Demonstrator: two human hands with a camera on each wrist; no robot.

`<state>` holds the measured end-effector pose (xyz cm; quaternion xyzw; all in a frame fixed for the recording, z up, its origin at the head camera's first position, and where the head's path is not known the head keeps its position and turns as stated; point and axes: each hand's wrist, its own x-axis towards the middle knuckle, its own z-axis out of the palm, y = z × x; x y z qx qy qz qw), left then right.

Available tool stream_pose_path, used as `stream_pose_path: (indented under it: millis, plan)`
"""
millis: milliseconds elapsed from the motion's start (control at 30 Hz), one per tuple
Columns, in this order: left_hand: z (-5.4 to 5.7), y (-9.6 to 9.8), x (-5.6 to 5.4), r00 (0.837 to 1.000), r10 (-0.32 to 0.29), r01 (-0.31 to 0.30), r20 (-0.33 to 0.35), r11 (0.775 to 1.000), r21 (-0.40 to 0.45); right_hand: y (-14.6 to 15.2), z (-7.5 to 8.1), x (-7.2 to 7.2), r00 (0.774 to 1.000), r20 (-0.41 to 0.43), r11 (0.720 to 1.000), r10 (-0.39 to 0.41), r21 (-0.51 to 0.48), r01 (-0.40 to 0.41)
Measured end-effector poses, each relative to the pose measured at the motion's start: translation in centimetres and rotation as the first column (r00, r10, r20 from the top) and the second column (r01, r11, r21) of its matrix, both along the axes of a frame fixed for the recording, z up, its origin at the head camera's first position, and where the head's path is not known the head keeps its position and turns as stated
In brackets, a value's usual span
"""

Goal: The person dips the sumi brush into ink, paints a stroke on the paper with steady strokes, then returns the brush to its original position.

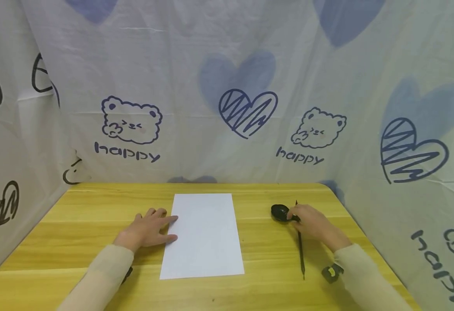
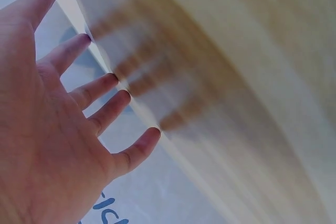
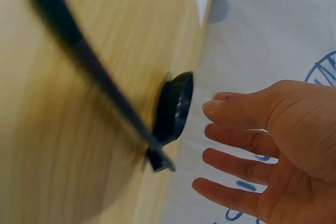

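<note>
A sheet of white paper point(image 1: 203, 237) lies on the wooden table. My left hand point(image 1: 149, 229) is at its left edge, fingers spread, with thumb and index finger reaching over the paper; the left wrist view shows the same hand point(image 2: 68, 108) with fingertips touching the surface. My right hand point(image 1: 308, 220) hovers over the handle of a black round-bowled spoon point(image 1: 279, 213) and a slim dark stick point(image 1: 301, 250), like a brush or pen. In the right wrist view, the fingers point(image 3: 236, 166) are loosely extended, apart from the spoon point(image 3: 170, 108) and the stick point(image 3: 105, 82).
The yellow wood-grain table point(image 1: 75, 224) ends at a back edge against a hanging white cloth point(image 1: 196, 142) printed with hearts and bears. Cloth also hangs at both sides. A small black device point(image 1: 332, 273) is at the right wrist.
</note>
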<state>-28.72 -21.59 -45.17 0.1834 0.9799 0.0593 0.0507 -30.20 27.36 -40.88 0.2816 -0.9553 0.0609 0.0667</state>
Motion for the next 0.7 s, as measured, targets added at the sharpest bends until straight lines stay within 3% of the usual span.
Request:
stream_pose_path:
  millis: [367,700]
  plan:
    - [-0.3,-0.2,0.2,1.0,0.007,-0.007,0.008,1.0,0.021,2.2,-1.2,0.4,0.996,-0.015,0.995,0.09,-0.044,-0.091]
    - [-0.4,-0.2,0.1,1.0,0.003,-0.004,0.006,1.0,0.02,2.8,-2.3,-0.3,0.983,-0.057,0.984,0.175,-0.037,-0.177]
